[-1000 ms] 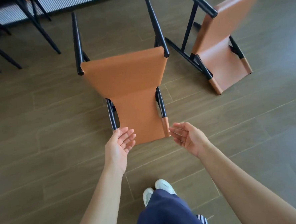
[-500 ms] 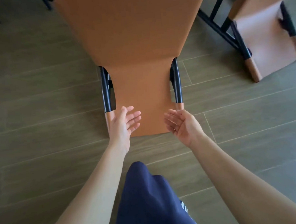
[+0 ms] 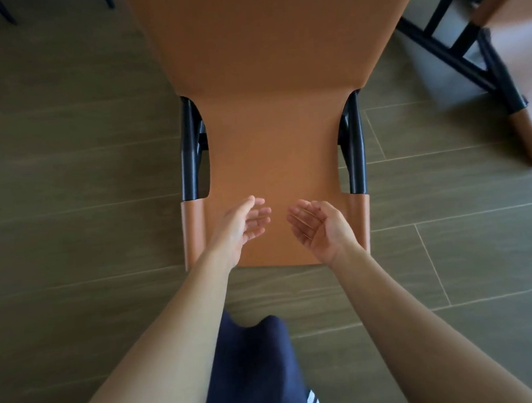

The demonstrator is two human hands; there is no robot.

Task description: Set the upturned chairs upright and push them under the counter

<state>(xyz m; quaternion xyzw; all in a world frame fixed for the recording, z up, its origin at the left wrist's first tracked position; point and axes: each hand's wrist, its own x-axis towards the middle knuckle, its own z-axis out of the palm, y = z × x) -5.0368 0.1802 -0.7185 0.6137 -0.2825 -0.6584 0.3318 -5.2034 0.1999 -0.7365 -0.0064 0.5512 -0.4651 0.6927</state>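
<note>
An overturned chair point(image 3: 267, 86) with tan leather and a black frame lies on the floor in front of me, its backrest end nearest. My left hand point(image 3: 244, 223) and my right hand point(image 3: 317, 223) hover over the near end of the backrest, palms turned toward each other, fingers relaxed and holding nothing. Whether they touch the leather cannot be told. A second overturned chair point(image 3: 515, 117) of the same kind lies at the upper right, mostly cut off by the frame.
Grey-brown wood-look floor planks point(image 3: 79, 169) spread to both sides of the chair. Black legs of other furniture point(image 3: 4, 15) show at the top left corner. My knee in dark blue trousers point(image 3: 253, 364) is at the bottom centre.
The view has closed in on the chair as I lean down. Both hands moved inward from beside the backrest corners to over its middle, closer to each other.
</note>
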